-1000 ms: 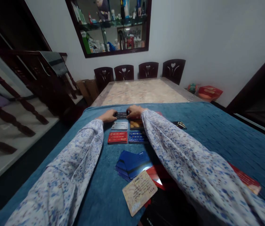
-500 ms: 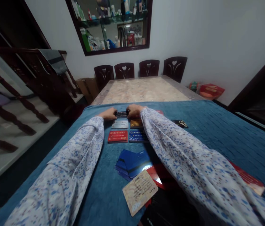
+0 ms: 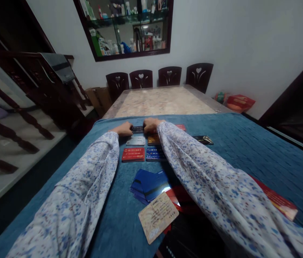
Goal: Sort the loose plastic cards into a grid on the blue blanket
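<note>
A black card (image 3: 137, 129), perhaps the top of a stack, lies at the far end of the rows, with a hand at each end. My left hand (image 3: 124, 129) has its fingers closed at the card's left edge, while my right hand (image 3: 151, 125) pinches the right edge. Just nearer are a silver-white card stack (image 3: 136, 140) and a gold card (image 3: 153, 139), partly under my right wrist. A red card stack (image 3: 133, 154) and a blue patterned card stack (image 3: 155, 154) form the closest row; my right sleeve hides part of the blue one.
Fanned blue cards (image 3: 151, 184), a beige card (image 3: 158, 218) and dark cards (image 3: 191, 236) lie nearer me. Right of my sleeve are a black-and-gold card (image 3: 205, 139) and a red card (image 3: 275, 197). A blue cloth (image 3: 108, 211) covers the table's near part; chairs (image 3: 169, 76) stand beyond.
The whole view has shifted slightly. Both hands stay at the black card's ends, and the cards keep their layout.
</note>
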`<state>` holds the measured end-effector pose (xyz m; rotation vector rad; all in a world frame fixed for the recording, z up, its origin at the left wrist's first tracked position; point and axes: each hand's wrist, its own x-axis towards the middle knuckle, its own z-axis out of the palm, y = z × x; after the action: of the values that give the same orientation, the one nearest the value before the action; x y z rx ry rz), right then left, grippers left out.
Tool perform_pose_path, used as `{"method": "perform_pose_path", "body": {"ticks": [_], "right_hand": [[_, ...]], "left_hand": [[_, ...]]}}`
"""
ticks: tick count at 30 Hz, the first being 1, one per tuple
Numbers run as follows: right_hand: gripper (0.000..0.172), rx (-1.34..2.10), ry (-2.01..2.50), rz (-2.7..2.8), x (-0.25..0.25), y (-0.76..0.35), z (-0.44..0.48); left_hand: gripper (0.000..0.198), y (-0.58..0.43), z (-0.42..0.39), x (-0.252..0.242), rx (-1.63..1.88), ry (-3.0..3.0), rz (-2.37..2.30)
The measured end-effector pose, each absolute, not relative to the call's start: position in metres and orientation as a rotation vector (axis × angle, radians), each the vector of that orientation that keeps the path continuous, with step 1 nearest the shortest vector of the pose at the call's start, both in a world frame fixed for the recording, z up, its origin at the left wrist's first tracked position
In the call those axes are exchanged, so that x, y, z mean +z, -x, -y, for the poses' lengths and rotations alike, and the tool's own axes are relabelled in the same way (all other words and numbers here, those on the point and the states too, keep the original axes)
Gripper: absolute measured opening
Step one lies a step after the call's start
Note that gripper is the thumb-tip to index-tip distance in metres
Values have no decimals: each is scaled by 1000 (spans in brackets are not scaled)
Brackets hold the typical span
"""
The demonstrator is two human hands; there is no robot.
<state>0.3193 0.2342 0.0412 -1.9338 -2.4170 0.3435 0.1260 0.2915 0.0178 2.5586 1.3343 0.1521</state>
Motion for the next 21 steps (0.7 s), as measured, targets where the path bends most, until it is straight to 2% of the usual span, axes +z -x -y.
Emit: {"method": "perform_pose_path", "body": {"ticks": [4,10,21], "right_hand": [[42,278,1960,2442,40,-319,-236],[45,197,1979,2472,41,-321,-236],[62,86,1903,2475,48,-328,-222]], "left_hand": [[32,-126,-289,18,35,-2648,-1365],[54,-123,-284,18,71,-2705,-1390],[73,-115,-272,19,212,-2587,-1387]]}}
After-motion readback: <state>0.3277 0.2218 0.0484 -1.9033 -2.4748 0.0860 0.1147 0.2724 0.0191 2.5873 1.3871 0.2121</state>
